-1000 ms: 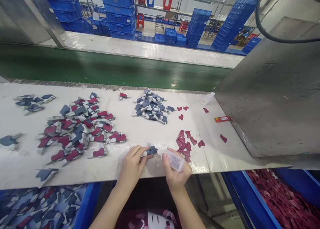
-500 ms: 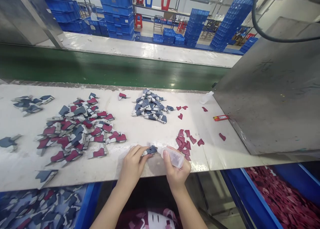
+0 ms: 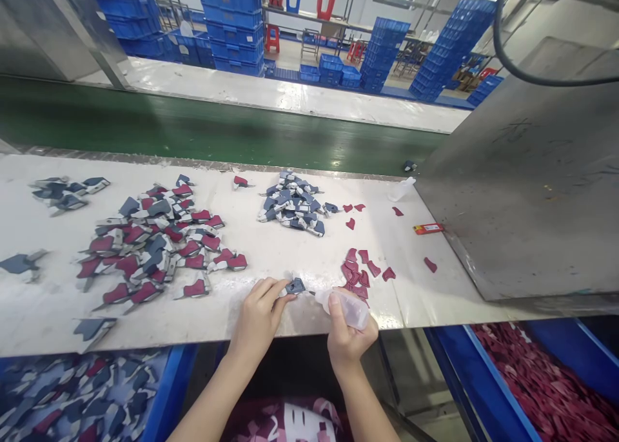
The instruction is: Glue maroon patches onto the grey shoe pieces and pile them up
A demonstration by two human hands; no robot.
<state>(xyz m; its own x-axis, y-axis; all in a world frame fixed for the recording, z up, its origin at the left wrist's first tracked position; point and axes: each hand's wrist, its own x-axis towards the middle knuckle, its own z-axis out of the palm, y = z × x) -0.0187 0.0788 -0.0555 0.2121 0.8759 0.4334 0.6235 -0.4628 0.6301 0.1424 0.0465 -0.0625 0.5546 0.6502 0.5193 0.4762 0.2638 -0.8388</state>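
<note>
Between its fingertips my left hand pinches a blue-grey piece over the front part of the white table. My right hand is wrapped round a translucent bottle, its thin tip pointing left, a short gap from the piece. Just beyond the bottle lies a group of maroon pieces. A pile of blue-grey pieces sits farther back in the middle. On the left spreads a larger pile of pieces with maroon and blue-grey faces.
A red-and-yellow packet and a clear nozzle-like item lie by a metal panel. Below the table edge are blue bins with blue-grey pieces and maroon pieces. A green belt runs behind.
My right hand has drawn the bottle back to the right, away from the piece. A small dark piece now shows on the belt by the metal panel. The view has shifted slightly.
</note>
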